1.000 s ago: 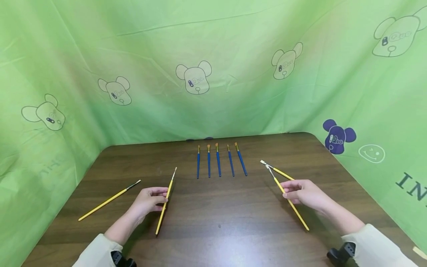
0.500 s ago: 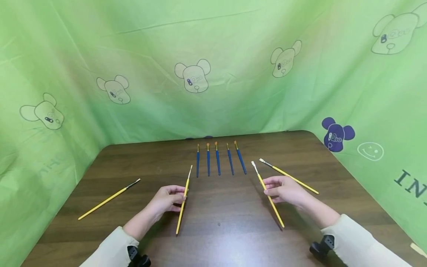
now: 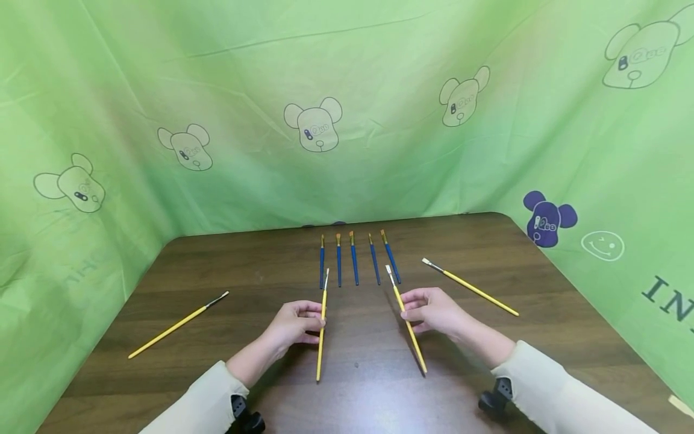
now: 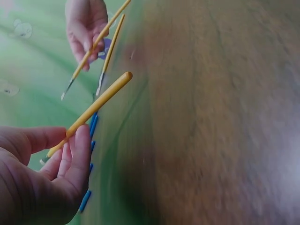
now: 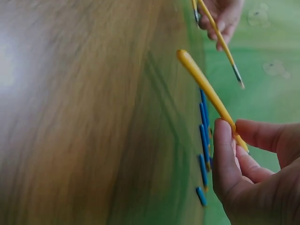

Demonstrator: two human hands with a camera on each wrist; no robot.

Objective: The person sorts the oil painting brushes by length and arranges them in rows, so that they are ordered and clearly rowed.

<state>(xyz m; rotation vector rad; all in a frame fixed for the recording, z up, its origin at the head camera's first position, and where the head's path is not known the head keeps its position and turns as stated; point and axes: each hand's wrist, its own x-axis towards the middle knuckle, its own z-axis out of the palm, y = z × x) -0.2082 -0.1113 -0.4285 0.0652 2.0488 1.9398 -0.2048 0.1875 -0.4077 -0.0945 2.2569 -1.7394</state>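
A green printed cloth [image 3: 249, 72] hangs behind a brown table [image 3: 244, 268]. The left hand [image 3: 291, 327] pinches one yellow paintbrush [image 3: 321, 343]; the right hand [image 3: 438, 314] pinches a second yellow paintbrush [image 3: 415, 345]. Both brushes are between the hands, apart. Farther out lie a left-side yellow brush [image 3: 169, 331] and a right-side yellow brush [image 3: 480, 293]; beyond, five smaller blue brushes [image 3: 355, 260] lie in a row.

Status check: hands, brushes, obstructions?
Left hand pinches one yellow brush; right hand pinches another yellow brush. Five blue brushes lie beyond on table. Nothing seen between hands.
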